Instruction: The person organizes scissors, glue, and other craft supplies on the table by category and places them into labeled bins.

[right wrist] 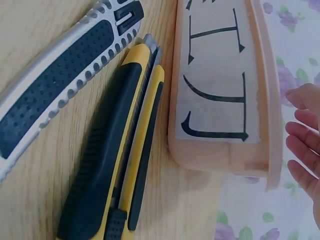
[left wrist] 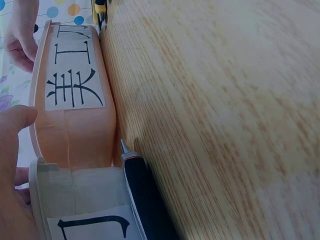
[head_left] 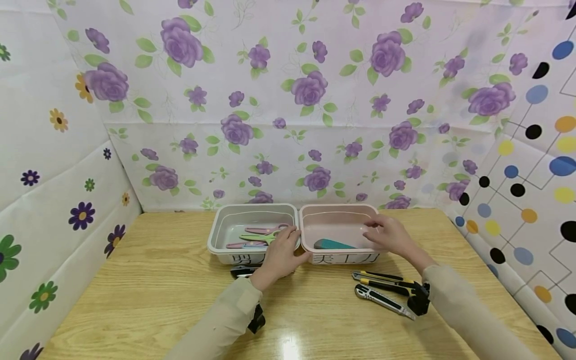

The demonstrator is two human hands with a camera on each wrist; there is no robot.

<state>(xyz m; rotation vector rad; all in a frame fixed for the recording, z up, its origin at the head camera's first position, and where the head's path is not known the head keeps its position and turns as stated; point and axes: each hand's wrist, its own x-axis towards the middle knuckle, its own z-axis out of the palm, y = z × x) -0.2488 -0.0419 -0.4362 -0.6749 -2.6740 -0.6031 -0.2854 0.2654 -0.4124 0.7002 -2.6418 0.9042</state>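
Note:
My left hand [head_left: 282, 255] lies over the right end of a grey bin [head_left: 215, 227], its fingers at the rim where the two bins meet and its thumb reaching toward the pink bin [head_left: 333, 225]. Inside the grey bin are pink scissors [head_left: 261, 230] and green scissors [head_left: 253, 237]. A teal cutter-like tool [head_left: 334, 244] lies in the pink bin. Over that bin's right end hovers my right hand [head_left: 390, 235], fingers loosely bent with nothing between them. Both bins carry paper labels with black characters on the front.
In front of the pink bin lie two yellow-and-black utility knives [right wrist: 102, 145] and a silver-and-black utility knife [right wrist: 60, 80]. A dark tool with a pointed metal tip [left wrist: 145, 195] lies against the grey bin's front. Flowered cloth [head_left: 270, 150] hangs behind the wooden table [head_left: 157, 280].

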